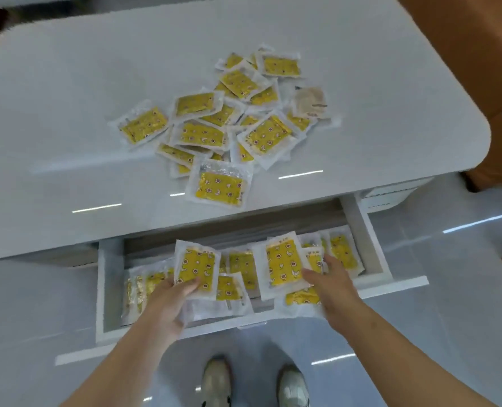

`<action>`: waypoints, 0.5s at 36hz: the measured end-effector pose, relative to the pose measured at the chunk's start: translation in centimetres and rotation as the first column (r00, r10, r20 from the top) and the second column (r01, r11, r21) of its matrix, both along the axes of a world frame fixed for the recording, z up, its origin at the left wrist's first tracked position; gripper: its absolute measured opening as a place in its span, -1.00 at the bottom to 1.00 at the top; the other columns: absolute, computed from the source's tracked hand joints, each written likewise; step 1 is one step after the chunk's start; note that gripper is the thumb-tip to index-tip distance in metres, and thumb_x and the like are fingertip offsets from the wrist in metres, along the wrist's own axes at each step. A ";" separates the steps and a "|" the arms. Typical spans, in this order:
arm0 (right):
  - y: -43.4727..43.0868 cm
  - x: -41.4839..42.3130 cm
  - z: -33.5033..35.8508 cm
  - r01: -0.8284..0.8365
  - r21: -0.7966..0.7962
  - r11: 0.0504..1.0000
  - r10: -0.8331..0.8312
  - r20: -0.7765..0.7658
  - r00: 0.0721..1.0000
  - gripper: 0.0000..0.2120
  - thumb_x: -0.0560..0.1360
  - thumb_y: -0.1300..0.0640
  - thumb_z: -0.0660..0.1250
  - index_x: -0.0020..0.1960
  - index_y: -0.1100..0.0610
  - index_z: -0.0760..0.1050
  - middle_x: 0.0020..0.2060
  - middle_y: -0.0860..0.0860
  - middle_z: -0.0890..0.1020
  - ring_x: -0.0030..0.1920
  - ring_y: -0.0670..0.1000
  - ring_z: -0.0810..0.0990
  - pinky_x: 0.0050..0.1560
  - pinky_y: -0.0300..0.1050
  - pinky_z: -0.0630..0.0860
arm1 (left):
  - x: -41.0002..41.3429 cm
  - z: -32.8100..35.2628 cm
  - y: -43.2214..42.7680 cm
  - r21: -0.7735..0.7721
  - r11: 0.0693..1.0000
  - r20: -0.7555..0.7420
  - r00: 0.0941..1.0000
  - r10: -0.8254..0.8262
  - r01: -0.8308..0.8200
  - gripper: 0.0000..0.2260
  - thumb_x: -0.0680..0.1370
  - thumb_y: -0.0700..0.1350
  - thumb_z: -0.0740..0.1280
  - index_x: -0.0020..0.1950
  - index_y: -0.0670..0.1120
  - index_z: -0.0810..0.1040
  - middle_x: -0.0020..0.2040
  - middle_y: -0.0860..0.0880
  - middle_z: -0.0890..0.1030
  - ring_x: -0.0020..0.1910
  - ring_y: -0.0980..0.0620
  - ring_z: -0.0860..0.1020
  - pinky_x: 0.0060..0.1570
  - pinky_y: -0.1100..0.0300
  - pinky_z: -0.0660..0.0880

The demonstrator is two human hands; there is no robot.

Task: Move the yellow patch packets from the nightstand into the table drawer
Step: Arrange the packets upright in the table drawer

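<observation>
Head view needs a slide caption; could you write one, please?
Left hand and right hand hold yellow packets over the drawer.

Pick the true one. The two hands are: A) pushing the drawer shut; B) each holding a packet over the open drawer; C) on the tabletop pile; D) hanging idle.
B: the left hand grips a yellow packet and the right hand holds a second packet, both over the open drawer, away from the pile on the table.
</observation>
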State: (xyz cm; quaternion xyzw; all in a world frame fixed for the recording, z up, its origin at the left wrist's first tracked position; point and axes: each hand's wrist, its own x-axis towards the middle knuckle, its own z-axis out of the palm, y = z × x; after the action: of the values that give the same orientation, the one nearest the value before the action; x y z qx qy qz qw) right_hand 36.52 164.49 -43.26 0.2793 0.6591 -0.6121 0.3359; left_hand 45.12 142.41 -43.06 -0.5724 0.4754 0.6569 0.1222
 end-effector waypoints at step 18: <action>6.5 -11.2 -10.9 -0.500 0.075 0.863 0.502 -0.001 0.865 -0.78 0.45 0.40 0.30 0.06 0.21 0.49 -0.13 0.20 0.69 -0.21 0.15 0.68 -0.21 0.01 0.63 | -8.5 -12.8 5.6 -0.012 0.981 -0.271 0.943 -0.192 0.196 -0.74 0.47 -0.29 0.39 0.12 -0.15 0.48 -0.08 -0.21 0.65 -0.15 -0.17 0.63 -0.13 -0.01 0.57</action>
State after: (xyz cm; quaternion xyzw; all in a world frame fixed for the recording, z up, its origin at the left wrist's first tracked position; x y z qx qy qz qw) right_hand 25.27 171.00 -54.12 0.1041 0.7340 -0.4827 0.4662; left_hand 36.60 148.04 -55.87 -0.4265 0.5365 0.7175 0.1244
